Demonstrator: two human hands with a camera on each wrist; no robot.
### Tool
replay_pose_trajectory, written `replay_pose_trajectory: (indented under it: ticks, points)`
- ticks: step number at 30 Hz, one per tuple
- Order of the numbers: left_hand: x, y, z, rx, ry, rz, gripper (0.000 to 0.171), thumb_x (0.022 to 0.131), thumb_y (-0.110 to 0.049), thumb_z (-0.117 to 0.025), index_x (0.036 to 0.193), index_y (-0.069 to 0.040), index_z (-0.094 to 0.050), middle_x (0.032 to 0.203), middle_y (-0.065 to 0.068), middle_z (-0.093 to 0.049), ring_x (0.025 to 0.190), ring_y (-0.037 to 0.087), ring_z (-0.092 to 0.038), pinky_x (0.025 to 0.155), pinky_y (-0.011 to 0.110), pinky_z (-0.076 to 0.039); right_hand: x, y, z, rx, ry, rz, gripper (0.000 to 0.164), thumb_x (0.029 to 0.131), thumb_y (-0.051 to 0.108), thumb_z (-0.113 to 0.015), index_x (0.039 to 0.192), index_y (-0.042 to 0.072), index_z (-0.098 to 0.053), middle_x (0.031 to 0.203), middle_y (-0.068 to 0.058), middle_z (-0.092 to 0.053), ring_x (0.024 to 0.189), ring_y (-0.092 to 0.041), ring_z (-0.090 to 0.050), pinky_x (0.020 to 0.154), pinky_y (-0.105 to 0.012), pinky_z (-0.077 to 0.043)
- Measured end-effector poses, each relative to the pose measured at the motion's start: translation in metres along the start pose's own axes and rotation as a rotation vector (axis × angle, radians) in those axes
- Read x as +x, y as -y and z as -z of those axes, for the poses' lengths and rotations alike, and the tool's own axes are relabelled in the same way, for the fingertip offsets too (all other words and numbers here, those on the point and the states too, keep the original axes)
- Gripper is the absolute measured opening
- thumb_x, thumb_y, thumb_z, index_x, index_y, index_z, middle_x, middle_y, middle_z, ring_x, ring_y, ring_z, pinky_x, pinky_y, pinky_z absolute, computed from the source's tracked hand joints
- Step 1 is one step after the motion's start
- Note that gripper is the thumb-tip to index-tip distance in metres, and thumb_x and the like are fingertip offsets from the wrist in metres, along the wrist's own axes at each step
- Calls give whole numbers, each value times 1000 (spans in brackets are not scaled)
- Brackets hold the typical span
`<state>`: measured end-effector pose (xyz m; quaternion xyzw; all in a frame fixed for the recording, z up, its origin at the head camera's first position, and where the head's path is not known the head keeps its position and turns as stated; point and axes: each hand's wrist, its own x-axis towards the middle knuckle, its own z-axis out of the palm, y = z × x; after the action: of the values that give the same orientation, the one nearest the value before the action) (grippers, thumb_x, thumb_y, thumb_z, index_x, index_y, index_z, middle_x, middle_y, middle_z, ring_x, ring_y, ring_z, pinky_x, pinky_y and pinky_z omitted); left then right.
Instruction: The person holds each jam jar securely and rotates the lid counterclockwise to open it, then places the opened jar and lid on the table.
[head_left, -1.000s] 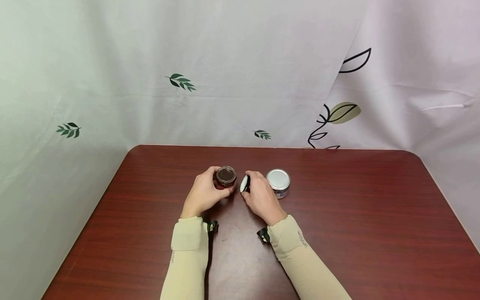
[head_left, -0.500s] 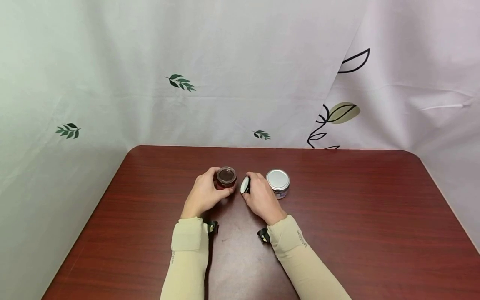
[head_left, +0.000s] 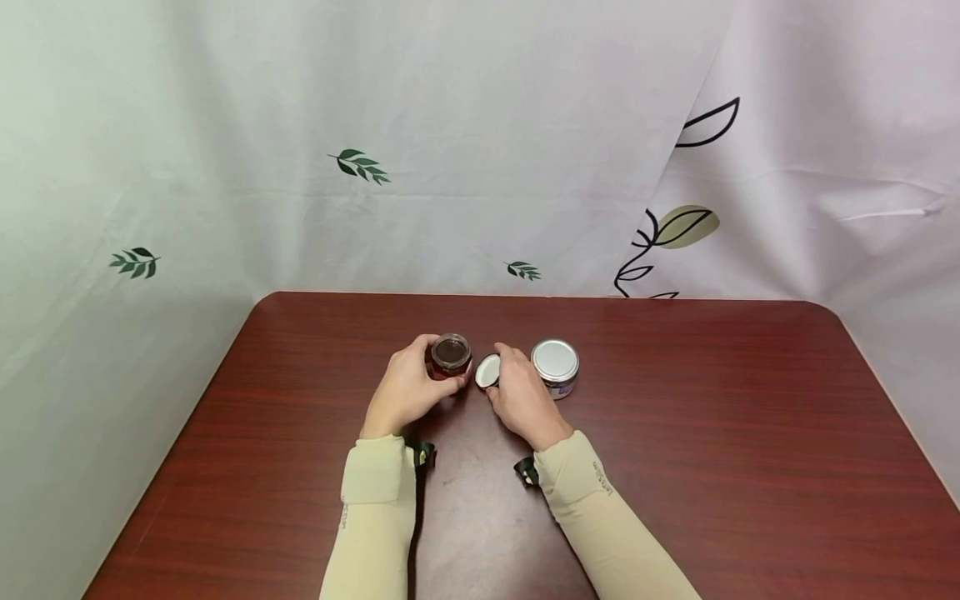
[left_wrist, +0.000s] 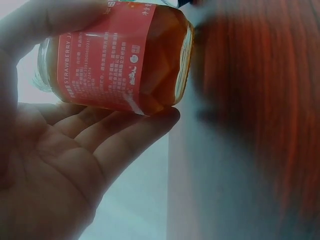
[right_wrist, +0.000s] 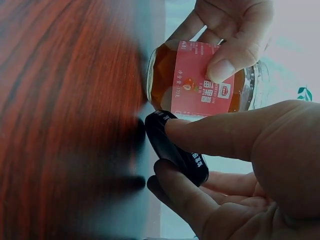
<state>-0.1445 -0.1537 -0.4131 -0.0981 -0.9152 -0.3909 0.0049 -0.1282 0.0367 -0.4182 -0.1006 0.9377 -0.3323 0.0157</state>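
My left hand (head_left: 408, 385) grips a glass jar of strawberry jam (head_left: 451, 353), thumb on one side and fingers on the other. The jar stands upright with its mouth uncovered, and its red label (left_wrist: 100, 62) shows in the left wrist view. Just right of it, my right hand (head_left: 523, 398) pinches a round lid (head_left: 487, 372) between thumb and fingers. White inside and black outside, the lid (right_wrist: 175, 150) is tilted, its lower edge close to the table in the right wrist view. Whether it touches the table or jar, I cannot tell.
A round tin (head_left: 555, 362) with a silver top stands right beside my right hand. Dark red wood-grain covers the table (head_left: 712, 433). A pale curtain (head_left: 450, 125) with leaf prints hangs behind its far edge.
The lid in my right hand has tipped over from nearly on edge, so more of its white inside faces up. My left hand and the jar have hardly moved.
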Motion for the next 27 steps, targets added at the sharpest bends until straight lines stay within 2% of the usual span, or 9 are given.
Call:
replay_pose_trajectory:
  ticks: [27]
  points:
    - [0, 2, 0, -1, 0, 8, 65, 77, -23, -84, 132, -2, -55, 112, 11, -69, 97, 23, -68, 86, 43, -54, -2, 0, -7, -102, -11, 44, 59, 84, -1, -73, 137, -11, -50, 133, -25, -57, 122, -38, -56, 104, -44, -45]
